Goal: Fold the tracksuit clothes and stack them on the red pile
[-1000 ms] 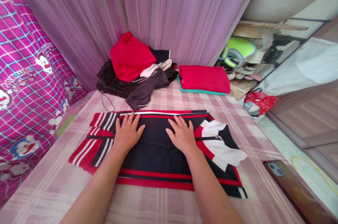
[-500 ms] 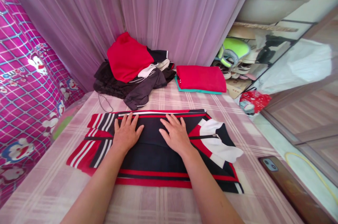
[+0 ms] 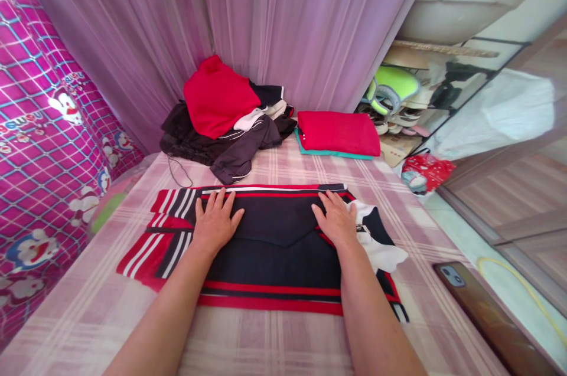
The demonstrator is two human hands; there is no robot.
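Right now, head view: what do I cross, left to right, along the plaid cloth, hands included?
Zip jacket's striped end → left hand, flat on the jacket → right hand, also flat on it → jacket's white collar → brown-backed smartphone.

Pink checked cloth [image 3: 42, 178] at far left carries rounded lettering [image 3: 20, 123] in two spots, one higher than the other, distorted by folds, "wou" about the most that reads, while small marks on the cardboard box [image 3: 392, 150] below the shoes [image 3: 405, 118] are too tiny to make out.
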